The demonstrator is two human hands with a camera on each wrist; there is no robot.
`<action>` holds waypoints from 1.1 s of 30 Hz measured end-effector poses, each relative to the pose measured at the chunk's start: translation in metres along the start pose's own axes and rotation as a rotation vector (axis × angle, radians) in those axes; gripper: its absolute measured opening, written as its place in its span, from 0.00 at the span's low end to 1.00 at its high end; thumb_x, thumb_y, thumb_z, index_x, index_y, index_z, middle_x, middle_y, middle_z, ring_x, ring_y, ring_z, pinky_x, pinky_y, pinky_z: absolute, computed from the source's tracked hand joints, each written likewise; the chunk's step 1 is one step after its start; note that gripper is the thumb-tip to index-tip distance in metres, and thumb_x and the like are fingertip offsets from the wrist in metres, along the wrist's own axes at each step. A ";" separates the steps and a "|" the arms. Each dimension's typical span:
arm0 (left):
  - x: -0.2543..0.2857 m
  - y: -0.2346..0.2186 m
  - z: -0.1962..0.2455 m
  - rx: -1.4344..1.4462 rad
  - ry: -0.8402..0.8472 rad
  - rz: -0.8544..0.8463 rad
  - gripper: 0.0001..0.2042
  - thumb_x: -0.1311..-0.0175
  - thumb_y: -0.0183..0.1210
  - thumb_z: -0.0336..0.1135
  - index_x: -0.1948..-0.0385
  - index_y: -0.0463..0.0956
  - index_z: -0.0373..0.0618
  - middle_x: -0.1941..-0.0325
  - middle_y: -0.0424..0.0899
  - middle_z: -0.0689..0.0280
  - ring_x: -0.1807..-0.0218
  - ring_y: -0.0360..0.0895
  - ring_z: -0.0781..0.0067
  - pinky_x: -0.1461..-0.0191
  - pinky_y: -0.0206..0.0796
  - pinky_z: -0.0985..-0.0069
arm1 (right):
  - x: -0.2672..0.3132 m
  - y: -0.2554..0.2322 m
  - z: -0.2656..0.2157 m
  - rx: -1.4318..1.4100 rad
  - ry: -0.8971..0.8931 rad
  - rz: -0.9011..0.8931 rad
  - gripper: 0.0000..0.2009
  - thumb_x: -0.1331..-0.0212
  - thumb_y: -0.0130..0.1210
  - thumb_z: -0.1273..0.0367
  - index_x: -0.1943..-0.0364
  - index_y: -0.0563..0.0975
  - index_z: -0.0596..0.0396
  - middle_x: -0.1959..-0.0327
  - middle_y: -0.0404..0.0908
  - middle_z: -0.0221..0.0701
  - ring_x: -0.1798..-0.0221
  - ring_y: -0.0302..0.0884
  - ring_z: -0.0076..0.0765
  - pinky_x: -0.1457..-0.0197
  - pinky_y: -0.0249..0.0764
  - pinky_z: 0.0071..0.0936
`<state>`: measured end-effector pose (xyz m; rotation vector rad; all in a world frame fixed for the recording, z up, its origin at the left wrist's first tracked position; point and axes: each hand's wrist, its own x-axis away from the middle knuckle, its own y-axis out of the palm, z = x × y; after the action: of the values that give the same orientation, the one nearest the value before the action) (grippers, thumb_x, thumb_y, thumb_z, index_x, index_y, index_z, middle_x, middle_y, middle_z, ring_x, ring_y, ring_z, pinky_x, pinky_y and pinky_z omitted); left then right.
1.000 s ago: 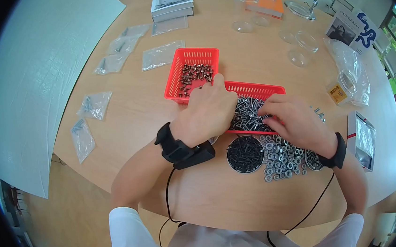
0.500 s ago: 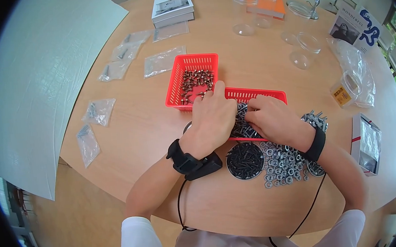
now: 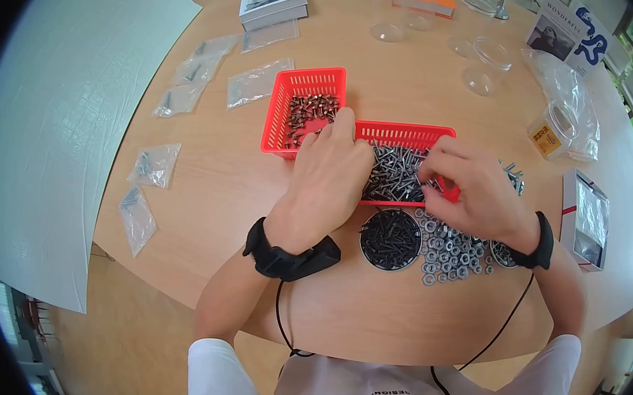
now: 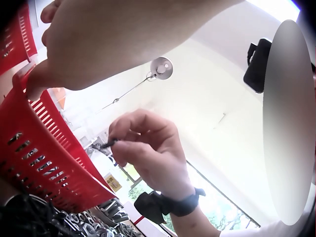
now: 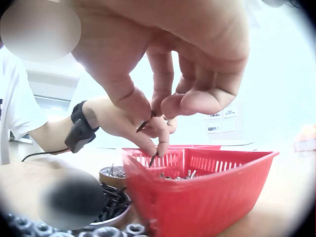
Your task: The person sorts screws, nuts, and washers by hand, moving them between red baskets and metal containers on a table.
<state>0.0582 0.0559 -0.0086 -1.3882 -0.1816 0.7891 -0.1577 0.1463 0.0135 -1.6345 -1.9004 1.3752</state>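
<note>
Two red baskets stand side by side, one with brownish screws (image 3: 313, 109), the other with silver screws (image 3: 397, 171). Above the inner rim of the silver-screw basket, my left hand (image 3: 329, 170) has its thumb and a finger together on a small dark screw (image 5: 152, 159). Over this basket's right end my right hand (image 3: 474, 187) pinches another dark screw (image 4: 109, 143) between thumb and fingertip, clear of the pile. That screw (image 5: 143, 125) points down in the right wrist view. The left fingertips are partly hidden in the head view.
A round dish of black screws (image 3: 390, 240) and loose nuts (image 3: 453, 253) lie in front of the baskets. Plastic bags (image 3: 154, 166) are on the left, books (image 3: 273, 2) at the back, clear containers (image 3: 482, 70) and an open box (image 3: 584, 223) on the right.
My right hand dipped left into the silver screws and now stands further right, raised off the pile. My left hand has stayed by the inner rim. The head view has shifted slightly.
</note>
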 end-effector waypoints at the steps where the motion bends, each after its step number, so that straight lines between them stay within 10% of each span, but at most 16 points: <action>1: 0.000 -0.002 0.001 0.005 0.001 0.012 0.04 0.46 0.64 0.24 0.72 0.78 0.36 0.61 0.68 0.56 0.59 0.74 0.54 0.60 0.65 0.62 | 0.006 -0.001 -0.006 0.004 0.022 -0.053 0.06 0.49 0.60 0.73 0.67 0.78 0.57 0.68 0.76 0.37 0.66 0.78 0.48 0.62 0.76 0.40; 13: 0.038 0.016 0.050 0.163 0.263 0.092 0.08 0.46 0.60 0.26 0.65 0.81 0.38 0.65 0.73 0.62 0.62 0.76 0.62 0.61 0.66 0.66 | 0.054 0.018 -0.019 0.059 0.118 -0.140 0.06 0.49 0.61 0.72 0.67 0.79 0.56 0.70 0.78 0.35 0.70 0.80 0.48 0.67 0.77 0.41; 33: 0.056 -0.011 0.024 0.208 0.108 0.013 0.07 0.43 0.67 0.32 0.67 0.80 0.42 0.69 0.77 0.62 0.68 0.78 0.58 0.64 0.70 0.64 | 0.037 0.024 -0.022 -0.030 0.107 -0.084 0.05 0.43 0.60 0.74 0.64 0.80 0.58 0.71 0.78 0.36 0.69 0.79 0.47 0.62 0.76 0.39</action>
<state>0.0903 0.1082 -0.0116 -1.2319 -0.0053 0.7208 -0.1389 0.1862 -0.0074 -1.5895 -1.9136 1.2080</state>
